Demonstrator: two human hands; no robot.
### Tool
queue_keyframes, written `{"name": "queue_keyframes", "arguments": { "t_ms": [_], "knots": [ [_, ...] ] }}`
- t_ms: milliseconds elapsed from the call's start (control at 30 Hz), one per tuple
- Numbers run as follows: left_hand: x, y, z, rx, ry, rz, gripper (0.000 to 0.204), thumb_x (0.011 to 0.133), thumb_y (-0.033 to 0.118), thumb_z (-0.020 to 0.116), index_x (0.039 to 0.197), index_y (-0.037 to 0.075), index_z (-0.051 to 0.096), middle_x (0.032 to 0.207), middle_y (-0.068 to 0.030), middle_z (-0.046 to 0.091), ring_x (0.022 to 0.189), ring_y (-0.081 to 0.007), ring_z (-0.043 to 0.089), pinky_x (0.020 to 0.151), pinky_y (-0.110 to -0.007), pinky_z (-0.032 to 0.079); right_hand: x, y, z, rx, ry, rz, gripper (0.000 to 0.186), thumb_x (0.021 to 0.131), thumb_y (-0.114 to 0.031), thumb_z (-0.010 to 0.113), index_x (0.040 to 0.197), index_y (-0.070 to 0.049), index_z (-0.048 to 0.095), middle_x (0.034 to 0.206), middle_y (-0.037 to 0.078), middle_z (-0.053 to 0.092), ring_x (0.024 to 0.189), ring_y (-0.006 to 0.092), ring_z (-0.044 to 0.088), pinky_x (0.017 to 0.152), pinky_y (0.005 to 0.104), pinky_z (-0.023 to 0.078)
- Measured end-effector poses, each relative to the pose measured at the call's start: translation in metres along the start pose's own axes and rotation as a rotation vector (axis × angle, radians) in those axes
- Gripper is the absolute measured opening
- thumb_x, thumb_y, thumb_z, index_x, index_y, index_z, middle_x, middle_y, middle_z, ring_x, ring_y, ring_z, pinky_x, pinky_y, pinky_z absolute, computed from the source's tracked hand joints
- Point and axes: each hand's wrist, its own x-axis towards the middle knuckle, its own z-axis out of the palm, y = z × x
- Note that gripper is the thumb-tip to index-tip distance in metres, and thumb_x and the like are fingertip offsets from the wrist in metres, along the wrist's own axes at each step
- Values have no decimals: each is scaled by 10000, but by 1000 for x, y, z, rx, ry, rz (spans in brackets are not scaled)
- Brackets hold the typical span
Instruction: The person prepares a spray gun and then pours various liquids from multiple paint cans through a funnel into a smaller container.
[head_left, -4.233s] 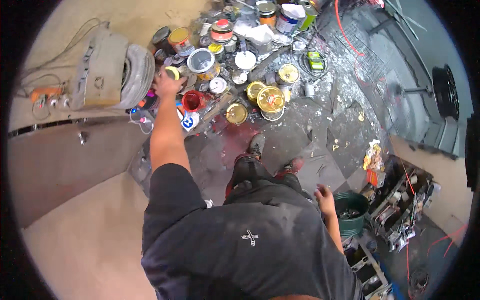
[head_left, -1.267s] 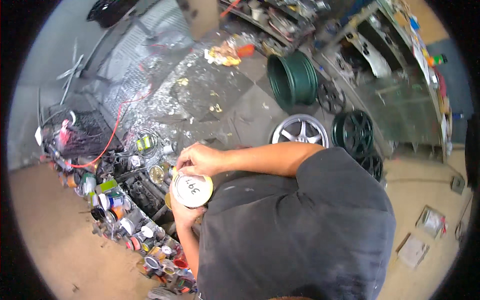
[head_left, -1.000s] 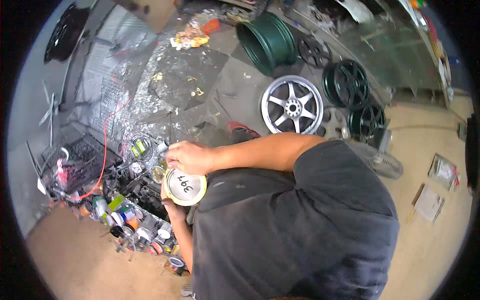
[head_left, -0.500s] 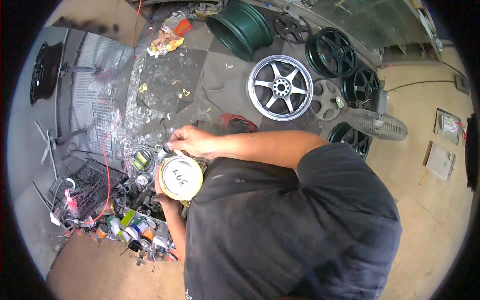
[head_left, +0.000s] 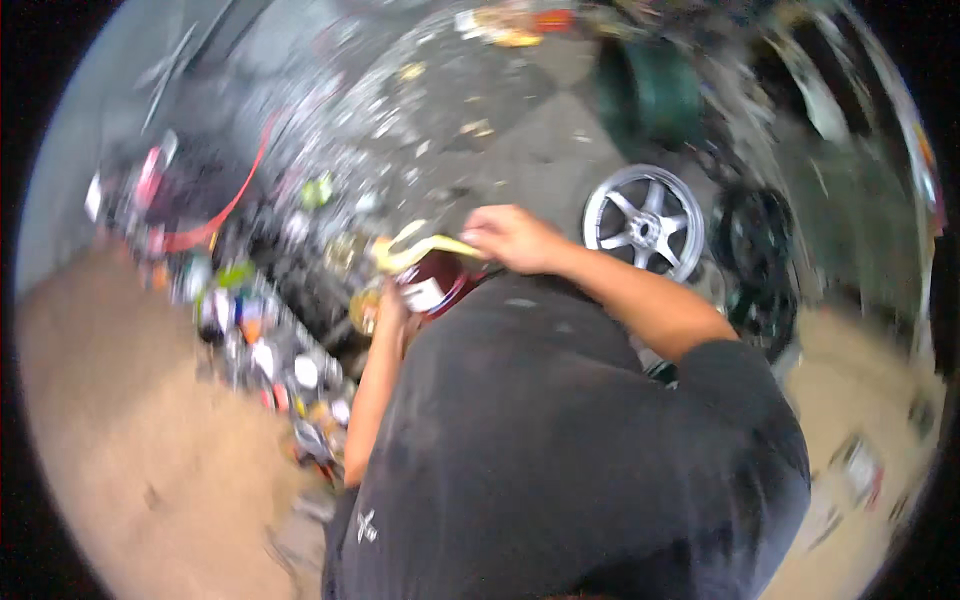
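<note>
Grey flooring [head_left: 505,92], spattered with pale marks, spans the upper field; below it a dark shirt [head_left: 570,440] fills the lower centre. Cans [head_left: 250,328] of many colours, blurred, crowd a diagonal band at left. At upper right is a green rim [head_left: 650,95]; nearer lies a silver wheel [head_left: 644,231], spoked face in view, with dark wheels [head_left: 752,230] to its right. A red hose [head_left: 249,190] curves at upper left. Just left of centre, before the shirt, is the red can [head_left: 436,274], bearing a pale patch; whether its wall or open mouth shows cannot be told. The left hand [head_left: 394,312] grasps it from the left, finger detail blurred, a gold can [head_left: 365,313] just beside. The right hand [head_left: 510,238], above the shirt, pinches one end of a yellow strip [head_left: 440,244], which runs in a wavy line toward the red can's far edge.
</note>
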Motion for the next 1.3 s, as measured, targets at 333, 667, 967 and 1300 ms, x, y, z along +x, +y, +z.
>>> {"name": "queue_keyframes", "arguments": {
  "t_ms": [333, 667, 967, 1300],
  "knots": [
    [-52, 100, 152, 544, -383, 21, 806, 671, 181, 836, 1385, 33, 493, 1294, -78, 618, 1136, -152, 594, 967, -390, 510, 25, -164, 49, 188, -486, -330, 171, 997, -165, 623, 896, -29, 602, 790, 41, 649, 750, 123, 622, 716, 291, 513],
    [-53, 48, 120, 741, -92, 686, 1082, 524, 179, 938, 1452, 17, 405, 1352, -115, 593, 1293, -235, 542, 1125, -371, 392, 222, -41, -100, -811, 568, -372, 341, 956, -328, 634, 1066, -8, 679, 954, 209, 710, 913, 368, 691, 813, 426, 523],
    [-58, -2, 59, 145, 276, 659, 805, 775, 203, 787, 1445, 17, 382, 1356, -101, 566, 1230, -215, 565, 1048, -395, 458, 50, 166, -154, -219, 405, 285, 429, 955, -428, 682, 1000, -1, 671, 788, 63, 634, 689, 124, 604, 566, 306, 533],
    [-77, 32, 85, -400, 429, 474, 648, 998, 598, 466, 1444, 128, 469, 1372, -82, 587, 1244, -289, 578, 1055, -480, 475, 113, 90, -128, -114, 150, 199, 259, 835, -31, 701, 1080, -19, 618, 794, 36, 629, 708, 125, 646, 677, 283, 546]
  ]
}}
